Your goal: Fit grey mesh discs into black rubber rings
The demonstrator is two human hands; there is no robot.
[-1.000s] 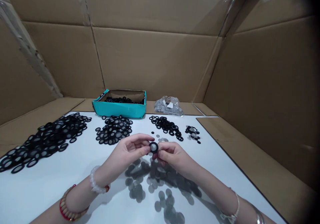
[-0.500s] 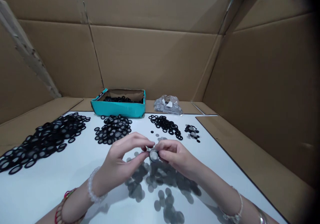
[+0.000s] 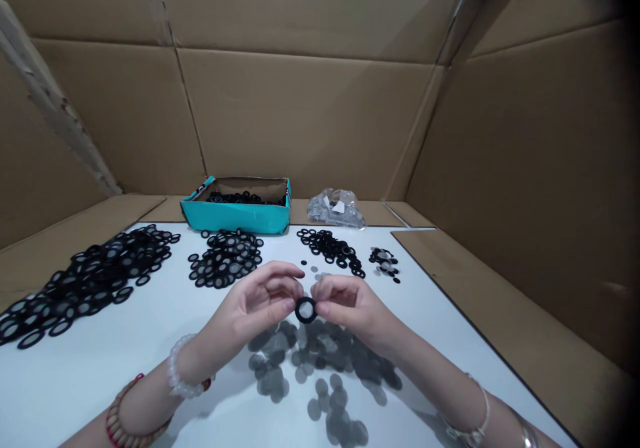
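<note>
Cardboard walls surround; left hand [image 3: 253,305] and right hand [image 3: 345,305] half-hide black ring [image 3: 305,310].

Two hands in the middle: left hand [image 3: 250,308], right hand [image 3: 353,308]. One black ring [image 3: 305,309] between them. Four heaps of rings in a row from left to right: big heap [image 3: 85,281], second heap [image 3: 225,261], third heap [image 3: 333,248], tiny heap [image 3: 384,261]. One teal box [image 3: 237,216] and one clear bag [image 3: 335,209] above. One patch of grey discs [image 3: 320,361] below, too many to count.
</note>
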